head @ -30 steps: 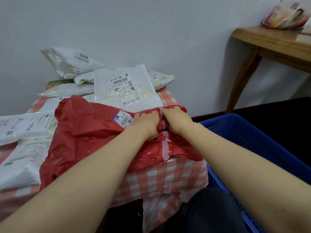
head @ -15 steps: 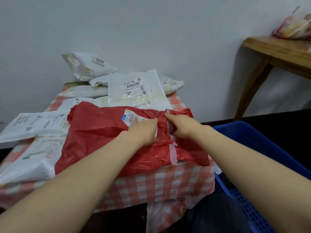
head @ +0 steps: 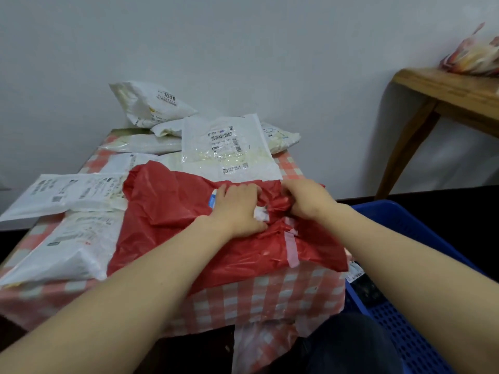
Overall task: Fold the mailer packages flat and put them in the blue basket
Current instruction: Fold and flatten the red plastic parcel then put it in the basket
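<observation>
A crumpled red mailer (head: 172, 211) lies on the near right part of the checked table (head: 270, 298). My left hand (head: 237, 209) lies on top of its far edge, fingers curled, gripping the plastic and covering most of the white label. Right beside it, my right hand (head: 307, 201) grips a bunched fold of the same red mailer. The blue basket (head: 421, 233) stands to the right of the table, lower down, partly hidden by my right arm. Several white mailers (head: 224, 147) lie behind and left of the red one.
A puffy white mailer (head: 154, 103) leans on the wall at the back. A flat white one (head: 62, 193) hangs over the table's left edge. A wooden table (head: 448, 95) with a colourful bag (head: 475, 55) stands at the far right. My dark-clothed knee (head: 348, 344) is below.
Both hands have drawn the red mailer's far edge towards me and bunched it between them. The label is now mostly under my left hand. The camera has shifted.
</observation>
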Available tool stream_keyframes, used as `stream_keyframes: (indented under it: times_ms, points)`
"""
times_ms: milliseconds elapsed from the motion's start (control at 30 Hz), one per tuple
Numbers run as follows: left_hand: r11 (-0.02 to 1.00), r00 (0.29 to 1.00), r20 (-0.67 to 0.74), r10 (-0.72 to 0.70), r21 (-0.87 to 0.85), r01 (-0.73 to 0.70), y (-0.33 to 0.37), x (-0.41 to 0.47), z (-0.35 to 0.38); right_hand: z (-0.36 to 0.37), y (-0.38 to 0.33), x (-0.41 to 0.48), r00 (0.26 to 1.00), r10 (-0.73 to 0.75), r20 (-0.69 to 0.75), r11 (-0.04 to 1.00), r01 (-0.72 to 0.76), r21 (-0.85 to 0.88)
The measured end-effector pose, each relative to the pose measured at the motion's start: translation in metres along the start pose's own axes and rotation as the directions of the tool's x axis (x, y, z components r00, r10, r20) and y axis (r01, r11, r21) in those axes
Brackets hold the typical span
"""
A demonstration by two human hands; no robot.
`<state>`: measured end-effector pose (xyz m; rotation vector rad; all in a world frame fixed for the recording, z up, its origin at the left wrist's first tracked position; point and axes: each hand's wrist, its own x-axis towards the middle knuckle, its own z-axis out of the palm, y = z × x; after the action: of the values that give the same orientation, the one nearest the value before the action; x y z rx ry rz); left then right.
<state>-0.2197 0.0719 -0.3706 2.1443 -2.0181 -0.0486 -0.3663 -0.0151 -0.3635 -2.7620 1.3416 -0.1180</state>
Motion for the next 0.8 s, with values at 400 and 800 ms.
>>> stream_keyframes:
  times_ms: [400, 800]
  points:
    - [0.918, 0.869, 0.322, -0.375, 0.259, 0.301, -0.089, -0.033, -0.029, 0.018, -0.099, 0.037, 0.938, -0.25, 0.24, 0.967, 0.228, 0.113]
    - [0.972, 0.971, -0.132, -0.199, 0.101, 0.212, -0.081, -0.045, -0.051, -0.001, -0.099, 0.026, 0.995, -0.07, -0.071, 0.992, 0.077, 0.101]
